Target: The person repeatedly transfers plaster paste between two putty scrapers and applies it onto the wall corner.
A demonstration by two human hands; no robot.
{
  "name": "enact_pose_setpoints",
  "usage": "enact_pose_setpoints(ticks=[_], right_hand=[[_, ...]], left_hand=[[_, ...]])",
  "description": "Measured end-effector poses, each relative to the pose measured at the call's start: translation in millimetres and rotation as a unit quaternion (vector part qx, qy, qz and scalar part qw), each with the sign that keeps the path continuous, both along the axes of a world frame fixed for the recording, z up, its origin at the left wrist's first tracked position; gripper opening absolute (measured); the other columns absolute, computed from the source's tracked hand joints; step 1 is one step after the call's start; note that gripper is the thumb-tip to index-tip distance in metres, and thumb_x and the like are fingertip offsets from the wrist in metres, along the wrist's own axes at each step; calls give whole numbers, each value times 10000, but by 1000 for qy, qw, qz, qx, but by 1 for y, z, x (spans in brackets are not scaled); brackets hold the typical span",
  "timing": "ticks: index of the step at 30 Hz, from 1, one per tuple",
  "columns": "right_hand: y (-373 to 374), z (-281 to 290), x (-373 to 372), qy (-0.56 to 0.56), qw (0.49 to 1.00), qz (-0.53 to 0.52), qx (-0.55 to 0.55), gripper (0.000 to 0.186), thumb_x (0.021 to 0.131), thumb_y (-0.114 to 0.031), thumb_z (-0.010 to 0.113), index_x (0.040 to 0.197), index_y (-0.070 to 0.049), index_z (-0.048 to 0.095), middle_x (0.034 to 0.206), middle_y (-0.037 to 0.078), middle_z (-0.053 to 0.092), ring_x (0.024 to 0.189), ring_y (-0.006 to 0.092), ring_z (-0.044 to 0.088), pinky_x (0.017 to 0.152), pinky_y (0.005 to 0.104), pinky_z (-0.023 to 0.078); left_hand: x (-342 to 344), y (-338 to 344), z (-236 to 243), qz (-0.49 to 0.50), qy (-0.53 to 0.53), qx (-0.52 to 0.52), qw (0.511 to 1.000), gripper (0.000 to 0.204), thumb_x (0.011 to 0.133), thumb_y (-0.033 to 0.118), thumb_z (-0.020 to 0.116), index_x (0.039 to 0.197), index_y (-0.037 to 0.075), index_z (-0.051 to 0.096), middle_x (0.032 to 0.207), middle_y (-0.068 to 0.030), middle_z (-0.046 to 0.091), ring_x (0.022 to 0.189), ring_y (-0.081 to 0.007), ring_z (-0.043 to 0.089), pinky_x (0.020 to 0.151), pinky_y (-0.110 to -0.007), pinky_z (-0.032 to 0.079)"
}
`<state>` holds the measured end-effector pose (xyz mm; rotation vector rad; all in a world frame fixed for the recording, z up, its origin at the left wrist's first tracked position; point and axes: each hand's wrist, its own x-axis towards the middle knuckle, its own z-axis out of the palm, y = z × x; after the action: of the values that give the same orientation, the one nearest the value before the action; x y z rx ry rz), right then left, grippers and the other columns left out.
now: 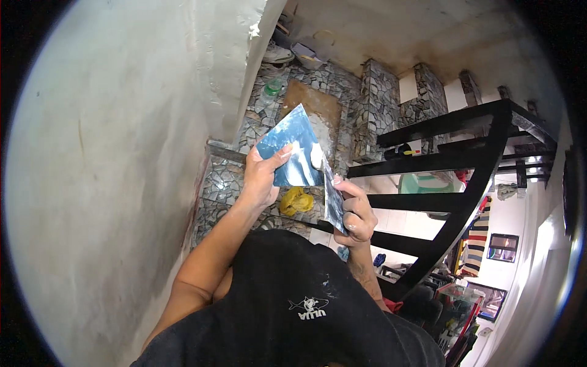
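My left hand (262,176) grips a flat, shiny sheet (299,168) that reflects blue, with the thumb across its face. In my right hand (357,214) is a second, narrower grey sheet (333,207), seen nearly edge-on and tilted. The two sheets meet, or nearly meet, at the right edge of the blue one. A dab of white paste (317,156) sits there. White smears also mark my fingers. Both sheets look like thin metal scraper blades, held in front of my chest.
A bare grey plastered wall (122,153) rises on my left. Below lie a crumpled yellow bag or cloth (296,202), a brown board (312,101) with white residue and a green-capped bottle (271,90). A black slatted railing (477,183) stands to my right, near stone-patterned steps (379,98).
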<state>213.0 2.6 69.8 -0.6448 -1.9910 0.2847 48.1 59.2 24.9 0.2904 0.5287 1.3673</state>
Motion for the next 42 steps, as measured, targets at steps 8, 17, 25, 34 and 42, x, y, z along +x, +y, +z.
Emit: enact_pose_setpoints(ticks=[8, 17, 25, 34, 42], right_hand=[[5, 6, 7, -132, 990, -1, -46, 202, 488, -6, 590, 555, -13, 400, 624, 97, 371, 908, 395, 503, 780, 484, 425], [38, -160, 67, -73, 890, -252, -372, 220, 604, -1, 564, 820, -23, 528, 744, 130, 506, 797, 316, 539, 706, 360, 438], [106, -188, 31, 155, 825, -108, -532, 160, 632, 4, 492, 788, -13, 522, 690, 56, 518, 667, 201, 533, 614, 360, 467], [258, -136, -46, 200, 781, -214, -551, 84, 653, -70, 511, 633, 11, 505, 565, 63, 475, 434, 183, 487, 344, 367, 417], [315, -101, -82, 63, 849, -107, -513, 134, 719, -13, 484, 668, 42, 595, 651, 135, 590, 570, 262, 616, 425, 368, 496]], left_hand=[[-8, -9, 17, -10, 16, -19, 1000, 272, 744, -32, 553, 1006, -25, 478, 881, -89, 579, 759, -149, 581, 691, -283, 494], [-22, -32, 52, -16, -14, 1, 1000, 296, 743, -26, 562, 1026, -2, 479, 918, -74, 575, 826, -145, 564, 749, -278, 460], [-84, -62, 22, -17, 62, -55, 996, 353, 758, -56, 470, 1100, -16, 396, 983, -114, 536, 891, -199, 546, 806, -333, 459], [-125, -74, -8, 16, 99, -85, 991, 350, 749, -63, 474, 1091, -6, 421, 1008, -105, 518, 877, -180, 542, 820, -313, 438], [-159, -77, -2, -2, 104, -77, 992, 296, 764, -43, 482, 1056, -16, 449, 976, -103, 539, 900, -189, 539, 812, -319, 442]])
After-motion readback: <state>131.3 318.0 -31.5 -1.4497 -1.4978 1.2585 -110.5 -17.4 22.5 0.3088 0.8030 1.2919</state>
